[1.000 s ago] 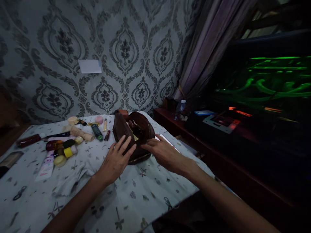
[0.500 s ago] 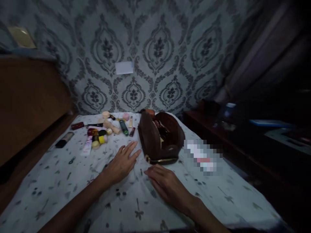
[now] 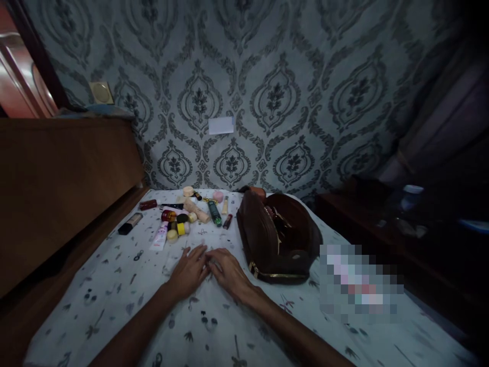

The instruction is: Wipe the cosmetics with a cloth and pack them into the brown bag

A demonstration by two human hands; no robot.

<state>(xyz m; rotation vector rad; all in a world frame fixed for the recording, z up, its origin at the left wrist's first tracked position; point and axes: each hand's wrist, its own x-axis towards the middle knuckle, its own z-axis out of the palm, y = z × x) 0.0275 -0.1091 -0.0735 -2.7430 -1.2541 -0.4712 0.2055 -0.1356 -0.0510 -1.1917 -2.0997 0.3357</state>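
Observation:
On the patterned sheet, my left hand [image 3: 189, 271] lies palm down with its fingers stretched forward, in front of a scatter of cosmetics. My right hand [image 3: 228, 272] rests against it, the fingertips of the two meeting or overlapping slightly. Neither hand shows anything in it. A brown zip bag [image 3: 260, 229] stands unzipped to the right, dark inside, with a few items dimly visible. Nearest the hands are a white-and-pink tube [image 3: 159, 236], a small cream-coloured jar [image 3: 172, 236] and a yellow-banded container [image 3: 181, 229]. Beyond them lie a green tube [image 3: 214, 212] and a dark red lip-gloss-like tube [image 3: 227, 221].
A foundation-like bottle with a black cap [image 3: 130, 224] lies at the left. A pixelated item [image 3: 357, 283] is right of the bag. A brown wooden panel [image 3: 69, 188] borders the left side; patterned wallpaper [image 3: 275, 97] rises behind. Dark furniture [image 3: 336, 206] stands at the right.
The view has turned left, so the bag and cosmetics appear farther right. My right hand has moved from before the bag to meet my left hand, and its fingers reach forward.

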